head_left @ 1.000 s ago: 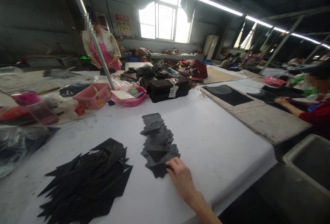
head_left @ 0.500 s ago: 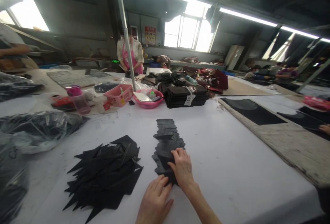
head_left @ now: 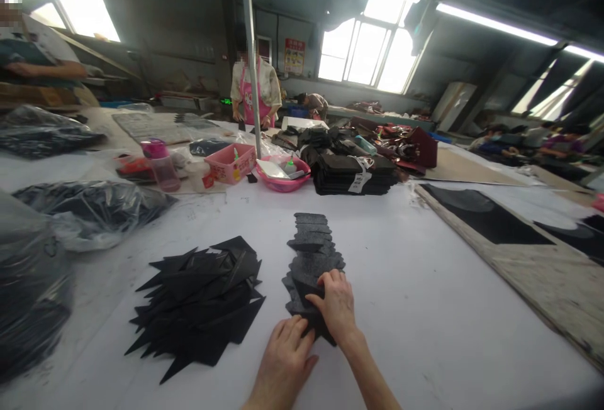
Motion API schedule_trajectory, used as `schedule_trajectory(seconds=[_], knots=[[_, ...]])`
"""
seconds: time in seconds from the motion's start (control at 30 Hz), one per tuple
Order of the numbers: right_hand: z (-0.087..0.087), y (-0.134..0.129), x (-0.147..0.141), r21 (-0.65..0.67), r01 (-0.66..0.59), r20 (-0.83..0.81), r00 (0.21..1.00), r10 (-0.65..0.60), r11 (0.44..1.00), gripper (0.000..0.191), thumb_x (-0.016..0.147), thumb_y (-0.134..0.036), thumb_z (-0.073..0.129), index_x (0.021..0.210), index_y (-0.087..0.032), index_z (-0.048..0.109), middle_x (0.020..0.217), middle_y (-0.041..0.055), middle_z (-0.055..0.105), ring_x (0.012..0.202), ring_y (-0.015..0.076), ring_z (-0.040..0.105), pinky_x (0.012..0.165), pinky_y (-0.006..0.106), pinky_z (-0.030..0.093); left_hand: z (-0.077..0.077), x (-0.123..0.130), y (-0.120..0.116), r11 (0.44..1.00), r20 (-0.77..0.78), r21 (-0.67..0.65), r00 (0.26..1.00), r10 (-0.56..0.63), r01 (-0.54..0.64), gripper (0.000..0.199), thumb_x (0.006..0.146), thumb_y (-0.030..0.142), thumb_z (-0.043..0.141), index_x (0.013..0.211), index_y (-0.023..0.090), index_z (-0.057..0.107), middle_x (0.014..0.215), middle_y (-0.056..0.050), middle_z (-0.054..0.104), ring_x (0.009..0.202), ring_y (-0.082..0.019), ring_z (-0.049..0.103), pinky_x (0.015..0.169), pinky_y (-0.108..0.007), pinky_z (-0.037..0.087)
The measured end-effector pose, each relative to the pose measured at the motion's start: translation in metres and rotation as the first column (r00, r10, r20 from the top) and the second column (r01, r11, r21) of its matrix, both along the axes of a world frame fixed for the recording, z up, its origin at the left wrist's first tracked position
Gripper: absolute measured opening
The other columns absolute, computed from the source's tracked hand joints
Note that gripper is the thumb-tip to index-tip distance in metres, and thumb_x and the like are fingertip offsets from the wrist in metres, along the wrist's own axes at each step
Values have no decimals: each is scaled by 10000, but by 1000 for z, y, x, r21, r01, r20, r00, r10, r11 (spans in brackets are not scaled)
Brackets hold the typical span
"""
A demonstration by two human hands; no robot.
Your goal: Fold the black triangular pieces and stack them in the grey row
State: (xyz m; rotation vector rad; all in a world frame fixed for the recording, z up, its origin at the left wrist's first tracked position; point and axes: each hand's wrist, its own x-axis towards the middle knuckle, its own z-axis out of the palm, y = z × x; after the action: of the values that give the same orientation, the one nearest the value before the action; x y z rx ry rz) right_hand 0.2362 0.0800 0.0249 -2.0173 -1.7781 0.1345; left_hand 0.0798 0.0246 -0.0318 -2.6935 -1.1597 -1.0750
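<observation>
A row of overlapping black-grey sheet pieces point(head_left: 315, 263) runs away from me on the white tabletop. Near its close end, my right hand point(head_left: 337, 303) pinches the edge of a black piece point(head_left: 306, 290) between thumb and fingers. My left hand point(head_left: 287, 350) rests at the nearest end of the row. Its fingertips press on a dark piece there, and its thumb stands apart on the white surface. Left of the row lies a loose heap of pointed black pieces point(head_left: 198, 309). Whether the pieces are leather or fabric, I cannot tell.
Beyond the row stand a pink basket point(head_left: 231, 165), a pink bowl point(head_left: 283, 185) and a tied black stack point(head_left: 353, 174). Plastic-wrapped bundles point(head_left: 94, 209) lie left, near a pink-lidded bottle point(head_left: 165, 168). A worn board point(head_left: 509, 265) lies right. A person in a pink apron point(head_left: 255, 92) stands behind a pole.
The view has swung a little to the left, so the scene sits further right. Both hands stay at the near end of the row, with the right hand's pinch slightly shifted.
</observation>
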Motion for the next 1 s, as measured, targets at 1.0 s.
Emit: schedule_trajectory(seconds=[1.0], knots=[[-16, -21, 24, 77, -187, 1, 982, 187, 979, 364, 783, -210, 740, 1120, -277, 620, 1158, 49, 598, 1098, 248, 561, 922, 388, 459, -2, 6, -2, 999, 79, -12, 996, 33, -33, 391, 732, 43, 551, 1092, 176, 627, 1110, -93, 617, 1046, -287, 593, 893, -458, 544]])
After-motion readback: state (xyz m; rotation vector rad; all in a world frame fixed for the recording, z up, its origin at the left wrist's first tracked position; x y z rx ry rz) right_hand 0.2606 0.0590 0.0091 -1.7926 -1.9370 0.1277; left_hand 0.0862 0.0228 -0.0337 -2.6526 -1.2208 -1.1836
